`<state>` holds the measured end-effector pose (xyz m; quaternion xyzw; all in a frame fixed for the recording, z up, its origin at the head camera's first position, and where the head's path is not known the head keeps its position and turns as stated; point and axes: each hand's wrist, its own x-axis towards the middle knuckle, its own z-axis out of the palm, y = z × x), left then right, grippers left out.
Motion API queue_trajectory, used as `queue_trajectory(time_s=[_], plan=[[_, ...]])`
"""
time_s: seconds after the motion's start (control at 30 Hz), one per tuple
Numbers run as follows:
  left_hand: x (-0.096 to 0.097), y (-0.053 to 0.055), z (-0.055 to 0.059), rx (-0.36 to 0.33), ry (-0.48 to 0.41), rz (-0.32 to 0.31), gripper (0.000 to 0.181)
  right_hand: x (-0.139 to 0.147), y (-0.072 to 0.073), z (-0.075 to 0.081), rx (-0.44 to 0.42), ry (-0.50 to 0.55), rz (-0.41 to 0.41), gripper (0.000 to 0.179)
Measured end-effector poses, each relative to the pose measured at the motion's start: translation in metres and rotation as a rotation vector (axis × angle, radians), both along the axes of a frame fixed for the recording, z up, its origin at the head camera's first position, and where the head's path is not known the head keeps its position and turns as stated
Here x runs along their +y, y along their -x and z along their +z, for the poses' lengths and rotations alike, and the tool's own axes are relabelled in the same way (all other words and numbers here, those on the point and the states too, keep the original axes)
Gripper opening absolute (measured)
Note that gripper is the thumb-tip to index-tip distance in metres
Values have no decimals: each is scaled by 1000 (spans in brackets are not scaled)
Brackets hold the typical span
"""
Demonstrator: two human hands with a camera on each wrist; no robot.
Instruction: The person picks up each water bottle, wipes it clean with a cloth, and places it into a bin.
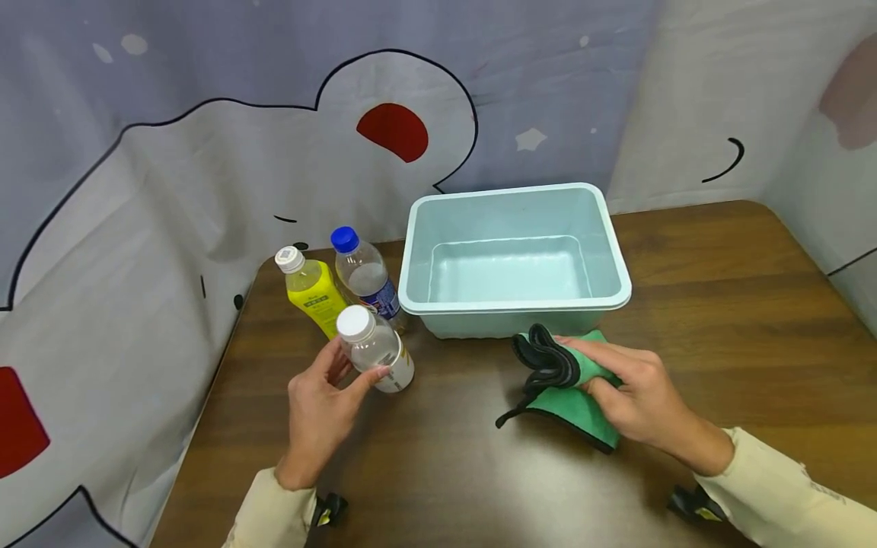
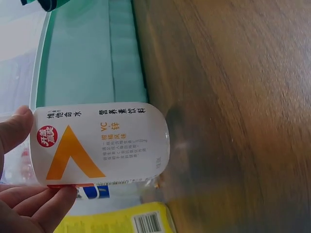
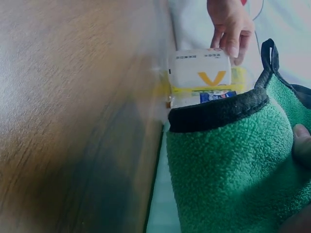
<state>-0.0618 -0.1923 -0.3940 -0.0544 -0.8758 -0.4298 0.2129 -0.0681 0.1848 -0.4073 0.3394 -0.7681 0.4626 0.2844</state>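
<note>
My left hand (image 1: 320, 407) holds a clear drink bottle (image 1: 377, 350) with a white cap and a white label between thumb and fingers. An orange V-like mark shows on the bottle's label (image 2: 97, 145) in the left wrist view. On the right, my right hand (image 1: 640, 392) grips a folded green towel (image 1: 575, 411) with black edging, in front of the pale green basin. The towel (image 3: 228, 165) fills much of the right wrist view, thick and fuzzy, with a black hanging loop. Whether the bottle touches the table is hard to tell.
Behind the held bottle stand a yellow-labelled bottle (image 1: 318, 293) with a white cap and a clear bottle (image 1: 366, 270) with a blue cap. A pale green basin (image 1: 514, 307) sits at the back of the brown wooden table (image 1: 726, 304). A patterned curtain (image 1: 226, 175) hangs behind.
</note>
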Motion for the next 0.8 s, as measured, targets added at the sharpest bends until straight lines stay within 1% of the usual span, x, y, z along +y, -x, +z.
queue_trajectory(time_s=[0.17, 0.23, 0.5, 0.7, 0.8], plan=[[6, -2, 0, 15, 7, -35, 68, 2, -1, 5, -24, 48, 75, 50], [8, -3, 1, 19, 16, -46, 69, 3, -2, 7, -33, 64, 89, 50], [14, -5, 0, 15, 27, -74, 71, 6, -10, 10, -103, 128, 43, 53], [19, -6, 2, -8, 29, -91, 71, 9, -12, 12, -117, 144, 35, 54], [22, -7, 3, -20, 22, -102, 70, 10, -13, 13, -116, 148, 29, 51]])
